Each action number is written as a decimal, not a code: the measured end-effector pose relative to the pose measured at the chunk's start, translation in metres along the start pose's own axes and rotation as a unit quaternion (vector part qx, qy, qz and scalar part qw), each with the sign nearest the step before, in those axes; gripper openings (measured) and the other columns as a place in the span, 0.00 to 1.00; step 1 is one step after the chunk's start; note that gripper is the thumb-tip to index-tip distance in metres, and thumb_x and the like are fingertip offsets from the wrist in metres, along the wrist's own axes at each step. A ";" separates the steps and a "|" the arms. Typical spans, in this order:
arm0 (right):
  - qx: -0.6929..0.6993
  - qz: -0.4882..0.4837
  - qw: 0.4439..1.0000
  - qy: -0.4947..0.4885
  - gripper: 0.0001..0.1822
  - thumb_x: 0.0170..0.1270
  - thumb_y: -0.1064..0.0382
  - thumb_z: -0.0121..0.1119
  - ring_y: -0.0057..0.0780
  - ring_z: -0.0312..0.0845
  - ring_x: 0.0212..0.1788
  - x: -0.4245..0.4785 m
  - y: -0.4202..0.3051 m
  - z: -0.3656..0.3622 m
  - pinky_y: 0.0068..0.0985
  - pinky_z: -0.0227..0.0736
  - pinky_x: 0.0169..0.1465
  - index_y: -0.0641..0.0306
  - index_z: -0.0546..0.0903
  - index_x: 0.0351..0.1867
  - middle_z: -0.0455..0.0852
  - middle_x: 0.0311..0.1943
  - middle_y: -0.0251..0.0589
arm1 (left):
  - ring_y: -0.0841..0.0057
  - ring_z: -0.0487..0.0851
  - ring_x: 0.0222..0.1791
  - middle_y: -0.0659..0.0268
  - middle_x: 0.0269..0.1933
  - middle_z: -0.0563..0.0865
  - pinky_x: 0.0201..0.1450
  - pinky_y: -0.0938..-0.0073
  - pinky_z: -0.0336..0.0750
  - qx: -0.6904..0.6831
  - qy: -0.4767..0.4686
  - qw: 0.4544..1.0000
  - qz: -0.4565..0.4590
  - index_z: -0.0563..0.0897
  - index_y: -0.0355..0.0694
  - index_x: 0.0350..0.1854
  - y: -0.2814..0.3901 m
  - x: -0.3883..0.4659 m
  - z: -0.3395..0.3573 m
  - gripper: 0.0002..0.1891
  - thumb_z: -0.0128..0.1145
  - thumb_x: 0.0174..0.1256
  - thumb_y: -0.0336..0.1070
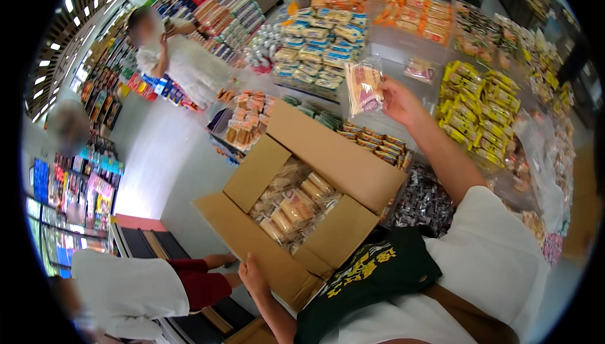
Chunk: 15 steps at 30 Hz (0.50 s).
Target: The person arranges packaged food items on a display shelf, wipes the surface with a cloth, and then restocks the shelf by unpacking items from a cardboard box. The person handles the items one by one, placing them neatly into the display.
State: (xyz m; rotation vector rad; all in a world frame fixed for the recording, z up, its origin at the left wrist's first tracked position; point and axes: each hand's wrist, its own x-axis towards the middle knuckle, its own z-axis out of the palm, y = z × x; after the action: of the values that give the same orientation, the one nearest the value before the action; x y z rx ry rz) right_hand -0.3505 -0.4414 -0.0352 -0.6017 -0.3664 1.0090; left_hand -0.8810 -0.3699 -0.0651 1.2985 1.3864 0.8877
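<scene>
My right hand (401, 100) grips a clear-wrapped pack of pale biscuits or wafers (364, 88), raised over a clear plastic display bin (392, 53). A similar pack (419, 69) lies flat in that bin. My left hand (255, 275) holds the outer flap of an open cardboard box (326, 152), which rests against my front. Inside the box are several wrapped snack packs (293, 209) of the same look, loosely piled. All its flaps stand open. The dark green apron (364, 268) I wear touches the box's near side.
Blue-and-white packs (321, 44) are stacked beyond the bin, orange packs (420, 13) behind it. Yellow packs (477, 107) lie to its right, dark wrapped sweets (420, 197) below. A person in white (179, 60) stands across the aisle; another person (132, 292) is at lower left.
</scene>
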 end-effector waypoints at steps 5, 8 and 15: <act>-0.184 -0.004 0.980 0.081 0.19 0.62 0.66 0.55 0.23 0.80 0.44 0.023 -0.042 -0.057 0.23 0.75 0.49 0.66 0.74 0.55 0.83 0.45 0.36 | 0.82 0.77 0.28 0.67 0.30 0.82 0.30 0.80 0.70 -0.002 -0.034 0.999 0.018 0.80 0.30 0.35 0.004 0.002 0.002 0.15 0.47 0.71 0.38; -0.525 -0.092 0.839 0.106 0.19 0.61 0.58 0.58 0.24 0.78 0.40 0.054 -0.063 -0.103 0.26 0.74 0.44 0.66 0.77 0.50 0.82 0.39 0.35 | 0.83 0.76 0.25 0.68 0.28 0.81 0.28 0.80 0.68 -0.008 -0.006 1.000 0.009 0.79 0.31 0.32 0.004 -0.001 0.005 0.15 0.47 0.71 0.38; -0.922 -0.001 0.377 0.083 0.19 0.61 0.50 0.55 0.48 0.78 0.50 0.084 -0.102 -0.197 0.38 0.72 0.53 0.55 0.80 0.49 0.83 0.47 0.50 | 0.84 0.70 0.23 0.70 0.20 0.75 0.25 0.77 0.65 0.038 0.038 0.998 0.040 0.77 0.32 0.24 -0.006 0.001 0.004 0.16 0.51 0.68 0.39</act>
State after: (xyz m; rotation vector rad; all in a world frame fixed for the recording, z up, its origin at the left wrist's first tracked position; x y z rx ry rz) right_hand -0.1320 -0.4670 -0.1240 -2.7162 -1.3118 -0.0124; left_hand -0.8786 -0.3702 -0.0714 1.3987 1.4483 0.9555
